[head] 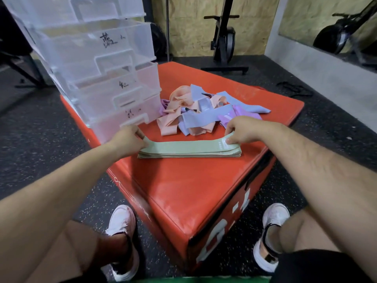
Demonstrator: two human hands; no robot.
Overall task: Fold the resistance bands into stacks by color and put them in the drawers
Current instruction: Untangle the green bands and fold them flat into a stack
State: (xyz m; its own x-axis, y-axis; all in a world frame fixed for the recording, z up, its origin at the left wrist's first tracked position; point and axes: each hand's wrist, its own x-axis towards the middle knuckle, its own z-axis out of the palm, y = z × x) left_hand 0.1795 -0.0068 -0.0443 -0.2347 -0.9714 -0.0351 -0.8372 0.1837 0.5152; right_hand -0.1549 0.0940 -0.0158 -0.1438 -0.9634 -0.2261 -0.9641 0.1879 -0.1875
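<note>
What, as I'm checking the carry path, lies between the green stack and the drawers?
Head view: only the left hand, pinching the stack's left end, and a bare strip of red box top before the drawers.

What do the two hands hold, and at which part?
Both hold the top green band: left hand pinches its left end, right hand its right end.
</note>
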